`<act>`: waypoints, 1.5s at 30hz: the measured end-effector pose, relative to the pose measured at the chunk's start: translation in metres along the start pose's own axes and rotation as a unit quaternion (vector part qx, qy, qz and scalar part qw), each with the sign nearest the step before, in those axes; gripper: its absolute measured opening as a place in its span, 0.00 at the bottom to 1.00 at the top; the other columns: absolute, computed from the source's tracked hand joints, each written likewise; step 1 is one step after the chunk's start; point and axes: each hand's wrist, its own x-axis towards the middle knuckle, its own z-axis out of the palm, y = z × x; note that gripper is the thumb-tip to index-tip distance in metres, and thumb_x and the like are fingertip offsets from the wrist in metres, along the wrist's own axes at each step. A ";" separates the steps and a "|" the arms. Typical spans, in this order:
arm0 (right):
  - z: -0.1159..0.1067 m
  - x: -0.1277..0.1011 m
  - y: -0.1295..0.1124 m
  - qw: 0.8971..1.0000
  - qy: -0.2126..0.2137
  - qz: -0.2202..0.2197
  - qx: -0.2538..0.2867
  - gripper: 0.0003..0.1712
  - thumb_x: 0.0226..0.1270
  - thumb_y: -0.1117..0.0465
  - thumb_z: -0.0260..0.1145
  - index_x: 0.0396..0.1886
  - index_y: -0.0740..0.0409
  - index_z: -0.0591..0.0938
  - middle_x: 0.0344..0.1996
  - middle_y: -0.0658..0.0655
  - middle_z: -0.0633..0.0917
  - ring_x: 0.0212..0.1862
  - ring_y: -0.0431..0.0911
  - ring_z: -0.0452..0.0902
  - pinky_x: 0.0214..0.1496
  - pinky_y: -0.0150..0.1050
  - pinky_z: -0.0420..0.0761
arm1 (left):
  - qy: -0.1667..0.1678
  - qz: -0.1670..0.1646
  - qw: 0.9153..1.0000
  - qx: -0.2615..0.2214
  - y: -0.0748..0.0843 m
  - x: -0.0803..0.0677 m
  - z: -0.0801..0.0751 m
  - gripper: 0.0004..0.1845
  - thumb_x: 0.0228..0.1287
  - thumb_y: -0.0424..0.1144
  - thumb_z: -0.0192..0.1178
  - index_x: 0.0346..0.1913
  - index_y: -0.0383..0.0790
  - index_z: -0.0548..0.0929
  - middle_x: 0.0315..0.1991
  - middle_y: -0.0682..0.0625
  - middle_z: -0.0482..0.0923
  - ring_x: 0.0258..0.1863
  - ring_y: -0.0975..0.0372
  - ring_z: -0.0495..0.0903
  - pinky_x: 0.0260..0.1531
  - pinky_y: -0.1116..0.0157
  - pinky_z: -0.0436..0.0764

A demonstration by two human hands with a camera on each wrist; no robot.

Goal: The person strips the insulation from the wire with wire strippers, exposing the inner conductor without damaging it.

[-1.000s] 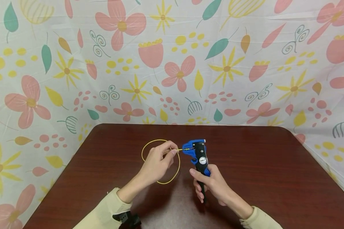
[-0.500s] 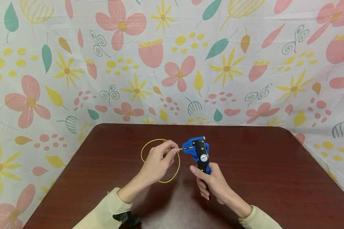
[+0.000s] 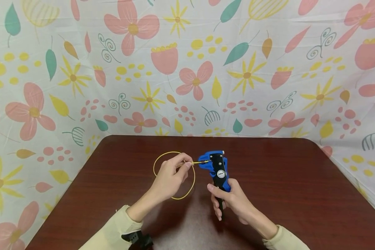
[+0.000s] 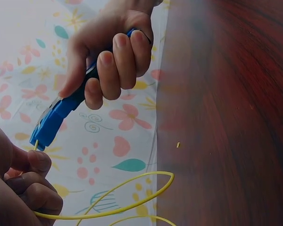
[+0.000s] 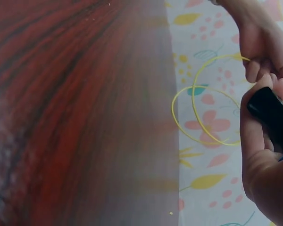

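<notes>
My left hand point(image 3: 170, 177) pinches a yellow wire point(image 3: 196, 162) between thumb and fingertips, close to its end. From those fingers the rest of the wire point(image 4: 85, 216) hangs in loose loops. In my right hand point(image 3: 232, 201) I grip a blue and black wire stripper point(image 3: 218, 168), upright with its head towards the left hand. The wire's end lies inside the head, between the blue parts. In the left wrist view, my right fingers point(image 4: 120, 66) are curled round the handles. The right wrist view shows the black handle end point(image 5: 269, 110) sticking out of my fist.
Under both hands is a dark red-brown wooden table point(image 3: 284, 180). Behind it hangs a floral cloth point(image 3: 187, 69). A tiny yellow scrap point(image 4: 178, 145) shows over the table in the left wrist view.
Half a second ago the stripper leaned further right and its lower handle was hidden; now it stands straighter and the handle shows below my fingers. My left hand has shifted slightly left.
</notes>
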 end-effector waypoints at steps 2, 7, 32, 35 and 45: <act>-0.001 -0.001 0.000 1.000 -0.002 0.000 0.000 0.17 0.84 0.58 0.59 0.45 0.72 0.72 0.21 0.58 0.78 0.18 0.47 0.79 0.22 0.53 0.85 | 0.000 0.000 1.000 -0.001 -0.001 0.000 -0.001 0.07 0.81 0.34 0.56 0.45 0.45 0.84 0.16 0.57 0.68 0.16 0.64 0.68 0.28 0.65 0.72; -0.003 -0.001 -0.001 1.000 -0.017 -0.001 0.010 0.17 0.85 0.60 0.58 0.46 0.75 0.71 0.25 0.61 0.81 0.23 0.51 0.85 0.31 0.65 0.85 | -0.003 0.005 1.000 -0.001 -0.004 0.000 -0.002 0.07 0.82 0.34 0.56 0.45 0.45 0.83 0.16 0.56 0.66 0.15 0.64 0.66 0.27 0.65 0.71; -0.010 -0.004 0.001 1.000 -0.027 -0.007 -0.008 0.17 0.85 0.62 0.56 0.42 0.76 0.73 0.26 0.64 0.82 0.23 0.52 0.85 0.30 0.62 0.86 | -0.008 0.006 1.000 0.021 -0.007 0.000 -0.005 0.06 0.80 0.33 0.57 0.45 0.44 0.85 0.18 0.57 0.68 0.15 0.66 0.67 0.26 0.67 0.71; -0.010 -0.005 0.002 1.000 -0.025 -0.006 -0.008 0.17 0.85 0.61 0.57 0.42 0.77 0.73 0.25 0.64 0.82 0.23 0.52 0.85 0.30 0.63 0.86 | -0.008 0.003 1.000 0.021 -0.008 0.000 -0.004 0.06 0.80 0.33 0.57 0.45 0.44 0.85 0.18 0.57 0.68 0.15 0.67 0.67 0.25 0.67 0.71; -0.010 -0.005 0.002 0.999 -0.029 -0.012 -0.005 0.16 0.84 0.63 0.56 0.41 0.76 0.74 0.25 0.65 0.82 0.22 0.51 0.85 0.29 0.62 0.86 | -0.011 0.001 1.000 0.027 -0.008 0.001 -0.004 0.06 0.80 0.33 0.57 0.44 0.44 0.84 0.17 0.57 0.68 0.15 0.66 0.67 0.25 0.67 0.71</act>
